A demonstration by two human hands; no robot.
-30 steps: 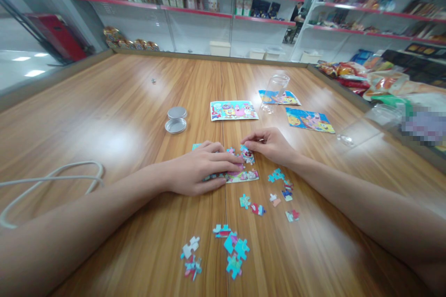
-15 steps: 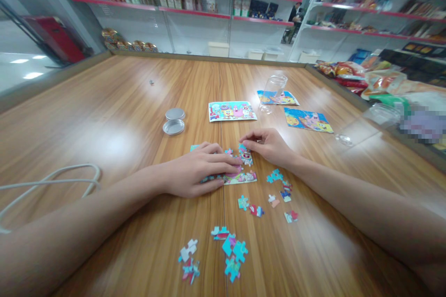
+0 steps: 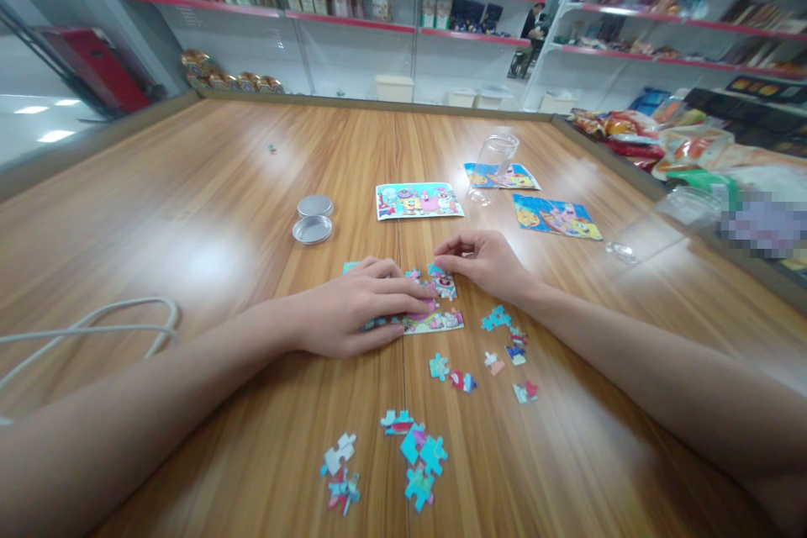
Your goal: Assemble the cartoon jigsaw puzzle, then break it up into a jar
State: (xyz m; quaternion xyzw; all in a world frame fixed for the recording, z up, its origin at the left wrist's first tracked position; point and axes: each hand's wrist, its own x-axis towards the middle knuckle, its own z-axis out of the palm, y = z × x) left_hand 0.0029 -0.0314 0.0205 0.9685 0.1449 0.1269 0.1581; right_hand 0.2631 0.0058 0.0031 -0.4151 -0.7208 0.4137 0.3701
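A partly joined cartoon jigsaw [image 3: 435,319] lies on the wooden table [image 3: 208,210]. My left hand [image 3: 353,311] lies flat on the jigsaw's left part with its fingers stretched out, pressing it down. My right hand [image 3: 485,262] pinches a puzzle piece [image 3: 443,281] at the jigsaw's upper right edge. Several loose pieces [image 3: 498,349] lie scattered to the right of the jigsaw, and another group of loose pieces [image 3: 416,454] lies nearer to me.
Three finished cartoon pictures [image 3: 419,200] lie farther back, a clear jar [image 3: 495,164] on one. A round tin and its lid [image 3: 312,218] sit at left centre. A white cable [image 3: 88,328] loops at the left. Snack bags [image 3: 668,143] line the right edge; shelves stand behind.
My right hand has lowered the pinched piece slightly against the jigsaw's edge. My left hand has stayed pressed on the jigsaw. The view has shifted a little.
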